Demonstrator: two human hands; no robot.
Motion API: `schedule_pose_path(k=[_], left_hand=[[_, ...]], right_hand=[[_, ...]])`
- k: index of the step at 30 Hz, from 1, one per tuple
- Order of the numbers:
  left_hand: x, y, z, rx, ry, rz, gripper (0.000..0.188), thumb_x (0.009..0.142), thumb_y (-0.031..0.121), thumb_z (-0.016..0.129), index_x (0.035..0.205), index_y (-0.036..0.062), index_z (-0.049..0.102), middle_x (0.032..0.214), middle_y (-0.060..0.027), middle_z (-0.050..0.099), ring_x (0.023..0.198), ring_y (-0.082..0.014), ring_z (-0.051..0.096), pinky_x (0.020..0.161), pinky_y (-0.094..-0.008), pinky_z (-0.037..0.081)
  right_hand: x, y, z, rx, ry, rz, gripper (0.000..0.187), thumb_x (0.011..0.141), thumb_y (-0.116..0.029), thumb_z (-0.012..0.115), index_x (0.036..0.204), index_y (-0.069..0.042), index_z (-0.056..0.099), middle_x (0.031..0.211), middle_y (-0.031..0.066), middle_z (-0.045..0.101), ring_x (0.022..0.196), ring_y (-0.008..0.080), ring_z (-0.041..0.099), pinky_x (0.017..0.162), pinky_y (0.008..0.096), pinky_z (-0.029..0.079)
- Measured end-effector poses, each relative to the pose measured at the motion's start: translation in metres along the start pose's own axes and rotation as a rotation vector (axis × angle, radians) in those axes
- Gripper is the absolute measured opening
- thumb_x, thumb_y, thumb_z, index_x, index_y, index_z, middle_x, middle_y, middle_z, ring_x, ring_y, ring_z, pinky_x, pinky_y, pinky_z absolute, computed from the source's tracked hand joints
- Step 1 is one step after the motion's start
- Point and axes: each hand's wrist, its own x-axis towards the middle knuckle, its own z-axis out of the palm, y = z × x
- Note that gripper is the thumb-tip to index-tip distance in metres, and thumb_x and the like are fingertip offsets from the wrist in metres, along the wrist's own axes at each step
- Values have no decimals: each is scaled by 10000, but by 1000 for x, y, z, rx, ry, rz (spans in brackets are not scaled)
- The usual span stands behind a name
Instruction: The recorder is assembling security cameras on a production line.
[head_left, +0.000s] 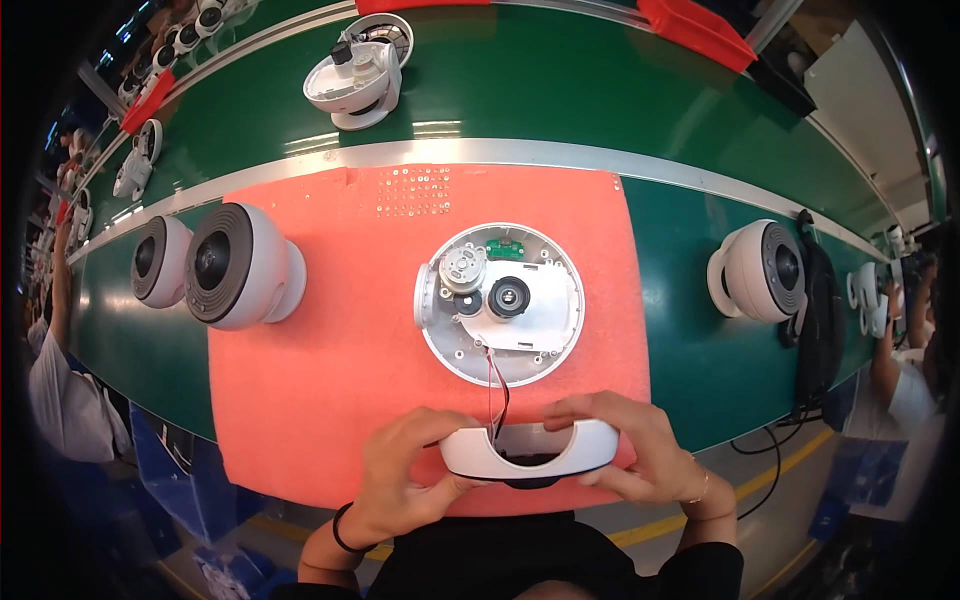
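Note:
Between my two hands a white, curved camera housing half (470, 455) is held up near the mat's front edge, its cut-out facing away from me. My left hand (405, 465) grips its left end, fingers on top and thumb beneath. At the right end, my right hand (640, 445) holds it the same way. Thin dark and red wires (502, 400) run from it to the opened round camera body (540, 350) lying just beyond. Inside that body show a lens (508, 298), a silvery round motor (463, 267) and a small green circuit board (505, 248).
A pink foam mat (330, 400) with a patch of small screws (413, 190) covers the green bench. Finished-looking white cameras stand left (240, 265) and right (760, 270). Another opened camera (355, 85) sits on the far green strip. Red trays (697, 30) line the back.

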Motion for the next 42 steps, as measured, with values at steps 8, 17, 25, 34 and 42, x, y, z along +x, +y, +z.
schedule_pose_path(k=[8,17,25,34,42], left_hand=[[9,7,3,-31,76,122,535,635,2,748,1029,20,388,872,-136,549,822,-240,605,739,-374,503],[-5,-11,5,13,127,172,464,630,41,765,1003,2,492,919,-156,598,882,-303,621,768,-362,508],[13,-11,12,-100,185,296,396,635,45,757,918,4,483,821,-154,593,782,-281,636,688,-368,535],[22,10,-6,189,-15,129,317,689,41,697,981,12,575,891,-90,647,770,-243,648,672,-312,533],[47,-12,5,795,138,317,295,757,193,623,1034,93,634,1020,12,625,1099,-250,510,1043,-576,35]], right_hand=[[1,14,-5,37,-122,11,649,681,6,672,1238,-49,345,1022,197,597,977,333,587,925,443,425],[2,19,4,-80,-91,-222,461,719,-137,717,1015,-65,371,1088,288,540,1011,406,557,874,529,437],[9,27,3,-15,62,-264,299,682,-120,709,813,26,483,1148,250,527,1024,354,565,811,397,494],[26,-1,-28,-51,91,-51,414,676,-38,705,1039,24,517,923,170,644,883,284,635,794,357,503],[24,4,-41,514,202,395,617,681,-257,759,1116,-16,394,1044,171,572,986,245,574,845,354,453]])
